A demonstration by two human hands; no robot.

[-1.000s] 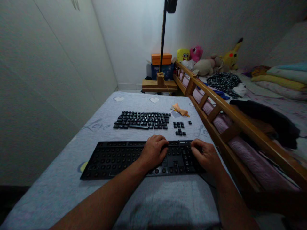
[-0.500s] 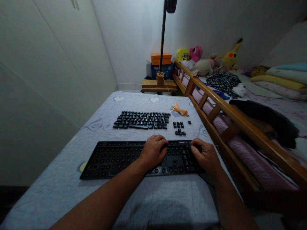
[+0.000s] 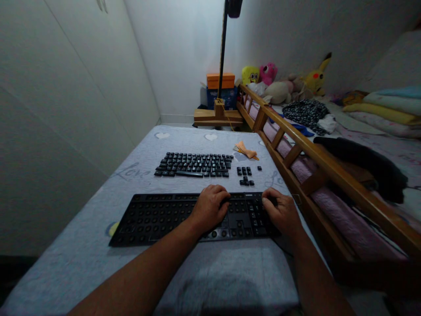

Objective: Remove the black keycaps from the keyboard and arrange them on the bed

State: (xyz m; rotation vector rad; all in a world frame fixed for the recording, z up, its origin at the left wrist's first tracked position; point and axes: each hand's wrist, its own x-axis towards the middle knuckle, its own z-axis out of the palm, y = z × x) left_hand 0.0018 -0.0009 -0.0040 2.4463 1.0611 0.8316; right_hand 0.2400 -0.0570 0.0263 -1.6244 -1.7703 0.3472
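A black computer keyboard (image 3: 167, 215) lies across the cloth-covered table, most of its key sockets bare. Keycaps remain on its number pad (image 3: 255, 216) at the right. My left hand (image 3: 210, 206) presses on the keyboard's middle, fingers bent over its far edge. Over the number pad, my right hand (image 3: 279, 210) is closed in a pinch. A thin wire loop (image 3: 297, 199), resembling a wire keycap puller, sticks out on its right; the pinching tips are partly hidden. Beyond the keyboard, loose black keycaps (image 3: 197, 165) lie in rows, with smaller groups (image 3: 244, 171) to their right.
An orange cloth-like piece (image 3: 246, 150) lies at the table's far right. A wooden bed rail (image 3: 302, 145) runs close along the right side, with bedding and plush toys behind it. A stand with a wooden base (image 3: 219, 115) is beyond the table. White cupboard doors (image 3: 75, 109) line the left.
Both hands stay in nearly the same place on the keyboard. The wire loop beside my right hand shows more clearly now. The view has shifted very slightly.
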